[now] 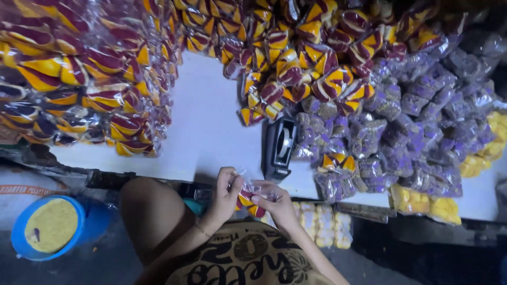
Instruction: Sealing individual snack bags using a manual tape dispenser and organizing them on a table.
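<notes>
Packet [248,196] of maroon-and-yellow sweets sits in front of you at the table [206,132] edge, pinched shut between both hands. Your left hand [226,192] grips its clear top; your right hand [274,203] clamps the side. Squeeze unevenly and sweets may spill; the tape dispenser [280,148] sits close.

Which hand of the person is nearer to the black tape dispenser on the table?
Right. The right hand is just below the black tape dispenser, nearly under it. The left hand is farther away, to the dispenser's lower left.
</notes>
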